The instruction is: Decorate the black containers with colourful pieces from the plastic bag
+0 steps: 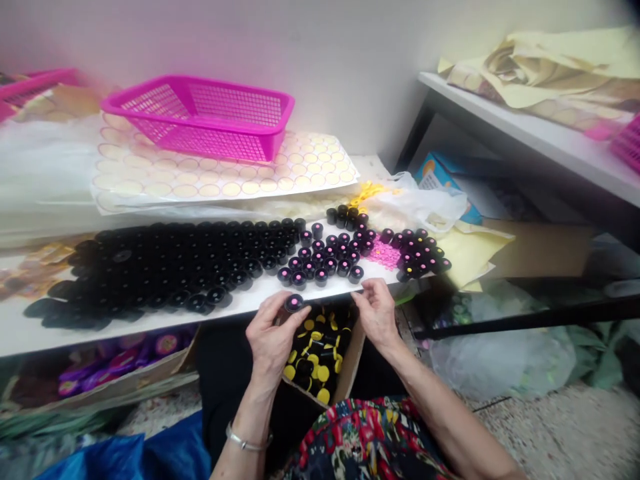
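Observation:
My left hand [270, 333] pinches a round black cap [294, 303] with a pink dot in its middle, just off the table's front edge. To its right, my right hand [376, 313] has its fingers drawn together at the edge; whatever they hold, if anything, is too small to make out. Black caps with pink dots [320, 275] stand in a cluster beyond both hands. Beside them lies a heap of small pink pieces [385, 255]. Many plain black caps [190, 260] fill the table's left side. Below my hands, a cardboard box [351, 363] holds black and yellow pieces.
A pink mesh basket [200, 137] rests on printed sheets [315, 170] at the back. Yellow pieces [370, 195] lie by a plastic bag [430, 203]. On the right stands a shelf [530, 130]. Purple packets [120, 360] fill a box under the table's left side.

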`<move>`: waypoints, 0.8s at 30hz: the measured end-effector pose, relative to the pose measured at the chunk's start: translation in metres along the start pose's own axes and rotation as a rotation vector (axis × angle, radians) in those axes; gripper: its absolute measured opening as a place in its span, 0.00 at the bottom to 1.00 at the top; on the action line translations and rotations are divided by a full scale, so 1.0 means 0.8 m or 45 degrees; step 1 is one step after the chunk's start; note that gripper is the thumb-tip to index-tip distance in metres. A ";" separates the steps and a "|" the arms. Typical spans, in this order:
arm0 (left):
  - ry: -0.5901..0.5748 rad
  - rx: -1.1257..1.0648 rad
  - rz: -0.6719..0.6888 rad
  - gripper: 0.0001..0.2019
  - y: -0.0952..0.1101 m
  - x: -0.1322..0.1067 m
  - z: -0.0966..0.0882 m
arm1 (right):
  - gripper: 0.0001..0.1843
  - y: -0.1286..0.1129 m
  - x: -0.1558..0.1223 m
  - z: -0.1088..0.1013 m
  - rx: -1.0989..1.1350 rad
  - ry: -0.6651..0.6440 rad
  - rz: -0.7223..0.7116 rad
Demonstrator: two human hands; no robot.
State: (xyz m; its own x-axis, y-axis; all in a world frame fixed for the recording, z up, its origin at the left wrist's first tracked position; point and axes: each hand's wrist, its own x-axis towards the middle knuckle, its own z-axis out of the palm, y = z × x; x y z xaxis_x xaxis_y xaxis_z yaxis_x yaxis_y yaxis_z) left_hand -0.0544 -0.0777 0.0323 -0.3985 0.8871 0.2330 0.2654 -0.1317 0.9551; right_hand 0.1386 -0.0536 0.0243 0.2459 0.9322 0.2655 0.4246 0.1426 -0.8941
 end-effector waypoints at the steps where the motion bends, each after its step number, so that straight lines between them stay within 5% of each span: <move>1: 0.063 0.074 0.050 0.16 -0.003 0.007 -0.004 | 0.07 0.003 0.004 0.001 -0.060 0.019 -0.009; 6: 0.163 0.312 0.070 0.15 -0.022 0.031 -0.012 | 0.11 0.006 0.021 0.005 -0.258 0.038 0.015; 17: 0.015 0.323 -0.095 0.19 -0.023 0.050 0.001 | 0.10 0.004 0.040 0.010 -0.275 0.020 0.082; 21: -0.035 0.183 -0.207 0.31 -0.027 0.050 -0.016 | 0.09 0.008 0.037 -0.003 -0.181 -0.060 0.074; 24: -0.027 0.238 -0.163 0.28 -0.018 0.061 -0.035 | 0.04 0.011 0.039 -0.017 -0.225 0.001 -0.034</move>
State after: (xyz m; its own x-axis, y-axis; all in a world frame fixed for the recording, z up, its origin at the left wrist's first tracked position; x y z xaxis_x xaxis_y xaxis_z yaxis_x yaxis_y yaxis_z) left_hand -0.1024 -0.0451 0.0346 -0.4213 0.9006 0.1064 0.3726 0.0650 0.9257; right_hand 0.1619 -0.0279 0.0295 0.2334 0.9286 0.2886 0.5774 0.1065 -0.8095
